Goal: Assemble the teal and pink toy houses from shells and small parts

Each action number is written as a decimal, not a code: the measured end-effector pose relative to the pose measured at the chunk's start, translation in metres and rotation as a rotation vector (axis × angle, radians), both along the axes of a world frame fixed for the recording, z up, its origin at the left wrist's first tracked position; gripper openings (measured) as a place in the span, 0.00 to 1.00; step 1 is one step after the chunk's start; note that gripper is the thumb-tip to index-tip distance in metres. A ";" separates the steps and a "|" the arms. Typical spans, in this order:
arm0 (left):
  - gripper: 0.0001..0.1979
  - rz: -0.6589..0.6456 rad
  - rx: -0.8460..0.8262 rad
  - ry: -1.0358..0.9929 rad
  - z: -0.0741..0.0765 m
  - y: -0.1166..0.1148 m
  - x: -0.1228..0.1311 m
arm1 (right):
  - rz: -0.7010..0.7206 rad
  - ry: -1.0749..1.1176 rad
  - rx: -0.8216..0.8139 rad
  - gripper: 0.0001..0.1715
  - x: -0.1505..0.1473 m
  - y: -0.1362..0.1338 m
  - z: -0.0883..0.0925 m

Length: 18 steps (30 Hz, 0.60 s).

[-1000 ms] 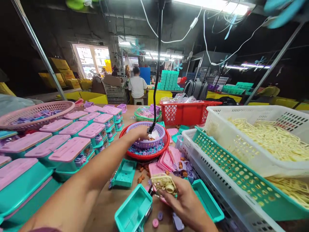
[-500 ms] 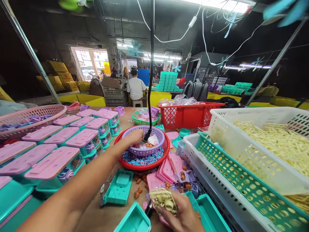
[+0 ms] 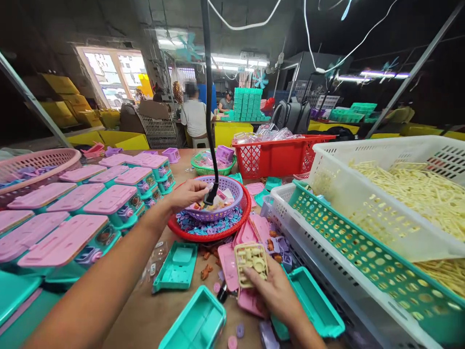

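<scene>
"One cream frame (image 3: pixel 250 257) of small moulded parts: where is it?"

"In the right hand (image 3: pixel 274 286), above the desk (image 3: pixel 141 315). The thumb presses across its front and the fingers wrap behind, closed firmly on it."

"And the left hand (image 3: pixel 191 191)?"

"Over the left side of the lavender basket (image 3: pixel 218 213), fingertips drawn together next to the end of the black stem (image 3: pixel 208 97). I can't tell whether they pinch anything."

"What's around the frame?"

"Flat pink pieces (image 3: pixel 228 264) just beside it, and a brown figure (image 3: pixel 206 272) to the left. An open teal bin (image 3: pixel 196 312) lies nearer, another teal bin (image 3: pixel 317 300) to the right."

"Farther out?"

"The lavender basket sits in a red basket (image 3: pixel 207 238) among small blue and purple pieces (image 3: pixel 232 222). Boxes with pink lids (image 3: pixel 109 199) stand in rows at left. At right, a green crate (image 3: pixel 356 247) stands before a white crate (image 3: pixel 363 218) of pale yellow strips (image 3: pixel 417 189). Beyond the desk, a co-worker (image 3: pixel 194 118) in a white top sits."
</scene>
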<state>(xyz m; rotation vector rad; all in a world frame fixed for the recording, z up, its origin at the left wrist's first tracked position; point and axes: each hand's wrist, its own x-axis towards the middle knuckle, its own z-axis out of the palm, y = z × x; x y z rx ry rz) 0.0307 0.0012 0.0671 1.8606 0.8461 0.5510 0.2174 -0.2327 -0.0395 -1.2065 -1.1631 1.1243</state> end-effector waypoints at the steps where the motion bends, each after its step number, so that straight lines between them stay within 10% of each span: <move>1: 0.20 -0.017 -0.043 -0.040 0.002 -0.012 -0.001 | -0.022 0.029 -0.013 0.20 0.000 0.001 -0.001; 10: 0.15 0.180 -0.795 -0.527 -0.025 -0.136 0.045 | -0.209 0.404 -0.148 0.32 -0.018 -0.005 -0.001; 18: 0.23 0.419 -0.714 -0.648 -0.053 -0.174 0.073 | -0.402 0.695 0.090 0.34 -0.036 0.003 0.012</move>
